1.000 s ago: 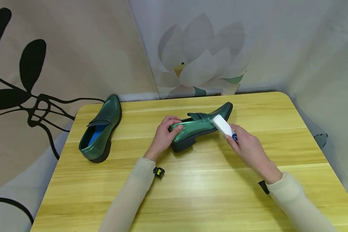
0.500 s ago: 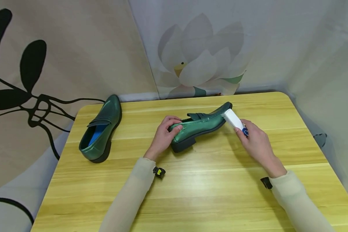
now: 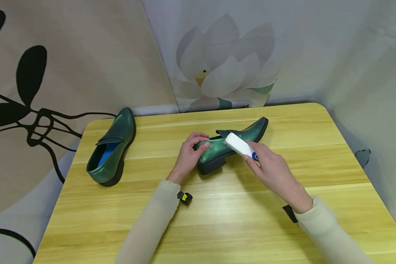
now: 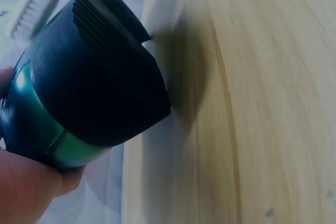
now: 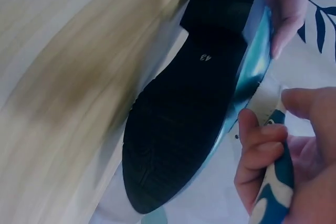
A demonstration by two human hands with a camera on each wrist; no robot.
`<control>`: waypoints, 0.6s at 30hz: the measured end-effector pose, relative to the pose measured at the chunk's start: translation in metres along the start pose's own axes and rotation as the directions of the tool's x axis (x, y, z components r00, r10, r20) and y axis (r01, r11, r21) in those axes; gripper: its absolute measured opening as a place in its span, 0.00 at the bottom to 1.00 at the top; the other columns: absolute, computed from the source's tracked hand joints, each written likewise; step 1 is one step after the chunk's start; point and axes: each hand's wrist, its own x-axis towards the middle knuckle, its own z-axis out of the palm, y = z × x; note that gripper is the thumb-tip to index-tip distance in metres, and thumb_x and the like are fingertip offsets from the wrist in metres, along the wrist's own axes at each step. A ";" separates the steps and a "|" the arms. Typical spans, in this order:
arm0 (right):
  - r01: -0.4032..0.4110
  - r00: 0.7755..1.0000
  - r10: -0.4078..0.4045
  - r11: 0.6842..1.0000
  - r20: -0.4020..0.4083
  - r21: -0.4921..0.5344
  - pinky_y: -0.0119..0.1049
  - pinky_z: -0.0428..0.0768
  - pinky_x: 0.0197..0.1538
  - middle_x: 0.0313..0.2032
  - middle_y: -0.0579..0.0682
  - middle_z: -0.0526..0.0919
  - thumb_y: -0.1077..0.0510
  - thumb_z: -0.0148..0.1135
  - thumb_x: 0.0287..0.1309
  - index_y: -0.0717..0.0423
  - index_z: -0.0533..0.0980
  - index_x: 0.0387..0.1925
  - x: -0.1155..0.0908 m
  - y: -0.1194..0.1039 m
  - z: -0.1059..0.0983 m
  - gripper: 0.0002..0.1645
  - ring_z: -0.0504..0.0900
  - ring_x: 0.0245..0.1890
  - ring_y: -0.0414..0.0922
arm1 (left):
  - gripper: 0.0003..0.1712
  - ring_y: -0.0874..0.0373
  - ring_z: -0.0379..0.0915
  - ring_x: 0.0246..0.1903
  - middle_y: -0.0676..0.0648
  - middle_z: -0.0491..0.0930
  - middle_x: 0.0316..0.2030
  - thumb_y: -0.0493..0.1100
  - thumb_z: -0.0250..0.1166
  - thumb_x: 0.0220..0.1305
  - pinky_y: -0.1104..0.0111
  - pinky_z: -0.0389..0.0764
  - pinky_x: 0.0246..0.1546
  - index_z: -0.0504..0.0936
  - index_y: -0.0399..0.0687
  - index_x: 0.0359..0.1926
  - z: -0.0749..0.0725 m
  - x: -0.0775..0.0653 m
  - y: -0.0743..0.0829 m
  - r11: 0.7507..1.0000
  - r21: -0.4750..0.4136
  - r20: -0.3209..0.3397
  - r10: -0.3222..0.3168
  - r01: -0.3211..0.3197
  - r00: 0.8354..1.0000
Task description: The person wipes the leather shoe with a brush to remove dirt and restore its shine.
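Observation:
A dark green loafer (image 3: 214, 151) with a black sole is tilted on its side over the table, its toe pointing to the far right. My left hand (image 3: 189, 156) grips it at the heel end, thumb on the outer side and fingers at the opening. A white brush (image 3: 238, 144) is held in my right hand (image 3: 273, 169); its bristles are at the near side of the loafer, around the middle. In the right wrist view, fingers curl round the blue-and-white brush handle (image 5: 281, 174), and the loafer's black sole (image 5: 184, 108) faces the camera.
A second green loafer (image 3: 113, 148) with a blue insole stands upright at the table's left edge. The wooden table (image 3: 217, 220) ends at a curtain (image 3: 102, 55) behind, printed with leaves and a flower.
The brush went along the loafer's side to the toe, then came back left toward the middle. My left hand keeps its grip on the heel end. The head view has shifted slightly.

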 end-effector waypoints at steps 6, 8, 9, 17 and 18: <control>-0.043 0.999 0.043 0.998 0.010 -0.041 0.57 0.84 0.37 0.55 0.65 0.83 0.50 0.62 0.74 0.62 0.74 0.66 0.002 0.006 -0.001 0.28 0.86 0.43 0.59 | 0.11 0.52 0.71 0.61 0.46 0.77 0.57 0.41 0.65 0.75 0.54 0.69 0.67 0.87 0.38 0.48 0.002 -0.005 0.002 0.998 0.056 0.034 0.002 -0.004 0.999; -0.075 0.997 0.075 0.996 0.005 -0.044 0.59 0.83 0.38 0.55 0.66 0.83 0.50 0.62 0.74 0.63 0.75 0.66 0.002 0.014 -0.005 0.28 0.86 0.44 0.60 | 0.11 0.53 0.70 0.61 0.47 0.77 0.57 0.41 0.64 0.75 0.54 0.69 0.66 0.87 0.39 0.49 0.002 -0.005 0.002 0.998 0.062 0.040 -0.002 -0.001 0.999; -0.089 0.996 0.090 0.995 0.005 -0.046 0.59 0.83 0.38 0.54 0.66 0.83 0.49 0.61 0.74 0.63 0.74 0.66 0.003 0.018 -0.007 0.28 0.86 0.43 0.61 | 0.11 0.53 0.70 0.61 0.47 0.76 0.57 0.41 0.64 0.75 0.54 0.69 0.66 0.87 0.39 0.49 0.002 -0.005 0.002 0.998 0.062 0.042 -0.001 -0.002 0.999; -0.183 0.983 0.183 0.982 -0.006 -0.048 0.64 0.81 0.44 0.56 0.70 0.81 0.48 0.56 0.78 0.69 0.72 0.67 0.006 0.041 -0.018 0.31 0.83 0.45 0.64 | 0.11 0.53 0.70 0.61 0.48 0.76 0.58 0.42 0.64 0.76 0.54 0.69 0.66 0.87 0.40 0.49 0.000 -0.004 0.001 0.998 0.064 0.055 -0.002 -0.001 0.998; -0.176 0.984 0.176 0.984 -0.001 -0.037 0.64 0.81 0.44 0.56 0.70 0.81 0.48 0.56 0.78 0.69 0.72 0.67 0.006 0.039 -0.017 0.31 0.83 0.46 0.64 | 0.11 0.53 0.70 0.61 0.48 0.76 0.58 0.42 0.63 0.76 0.53 0.69 0.66 0.86 0.40 0.49 0.000 -0.004 0.001 0.998 0.062 0.055 -0.002 -0.001 0.998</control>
